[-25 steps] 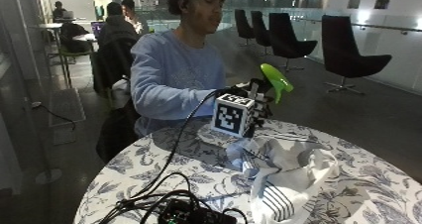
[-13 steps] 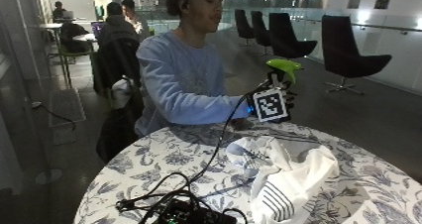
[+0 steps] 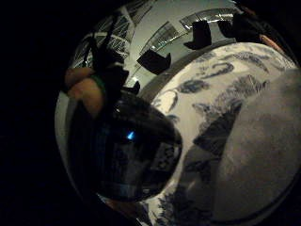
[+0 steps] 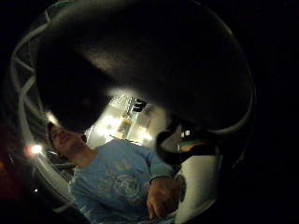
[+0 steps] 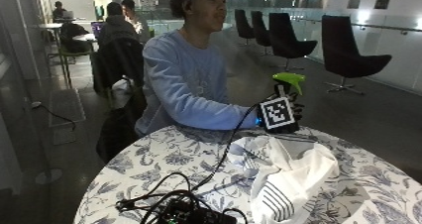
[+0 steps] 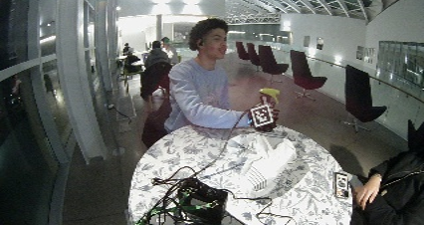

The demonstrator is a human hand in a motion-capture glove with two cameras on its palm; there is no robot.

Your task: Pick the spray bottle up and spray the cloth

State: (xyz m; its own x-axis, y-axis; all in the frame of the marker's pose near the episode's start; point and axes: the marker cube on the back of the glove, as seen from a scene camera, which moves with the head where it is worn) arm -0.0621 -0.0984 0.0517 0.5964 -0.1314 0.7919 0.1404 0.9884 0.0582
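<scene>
On a floral table (image 5: 165, 159), one white cloth (image 5: 290, 174), one green-topped spray bottle (image 5: 289, 87) gripped by gloved right hands (image 5: 285, 116).

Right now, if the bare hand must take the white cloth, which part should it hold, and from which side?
Probably pinch the raised fold of the white cloth from above; it lies crumpled on the table, so its ridges stand up for fingers.

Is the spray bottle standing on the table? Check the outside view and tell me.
No: the right hand holds the spray bottle up at the table's far edge, beyond the cloth.
</scene>
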